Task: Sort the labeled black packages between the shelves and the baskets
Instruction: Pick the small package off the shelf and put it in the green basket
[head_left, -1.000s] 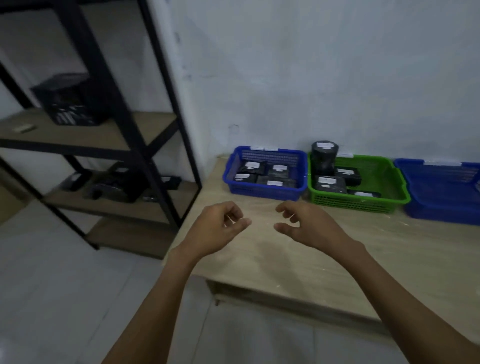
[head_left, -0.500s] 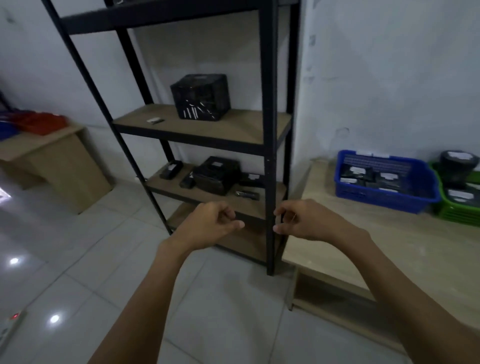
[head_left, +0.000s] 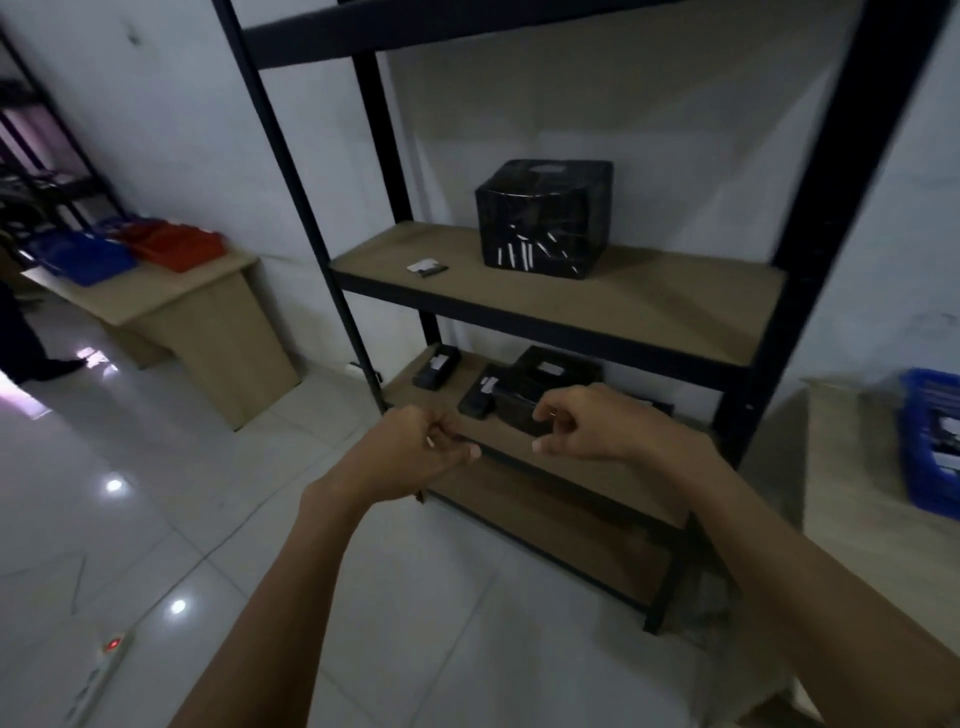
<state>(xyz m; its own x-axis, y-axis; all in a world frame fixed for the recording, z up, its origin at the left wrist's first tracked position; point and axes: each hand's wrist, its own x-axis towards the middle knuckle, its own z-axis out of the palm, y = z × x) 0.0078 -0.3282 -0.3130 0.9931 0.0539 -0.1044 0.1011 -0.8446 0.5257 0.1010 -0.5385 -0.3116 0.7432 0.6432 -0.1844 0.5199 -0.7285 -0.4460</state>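
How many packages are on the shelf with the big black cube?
2. The big cube package stands mid-shelf toward the back; a small flat labeled package lies left of it, near the front edge. Nothing blocks that shelf, so none seem hidden.

The shelf rack's upper board (head_left: 649, 306) carries a large black box (head_left: 543, 218) and, apart to its left, a small flat package (head_left: 427, 267). The board below (head_left: 506, 431) holds several labeled black packages (head_left: 550, 371)

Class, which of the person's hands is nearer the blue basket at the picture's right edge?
Right. The right hand is left of the blue basket; the left hand is farther left.
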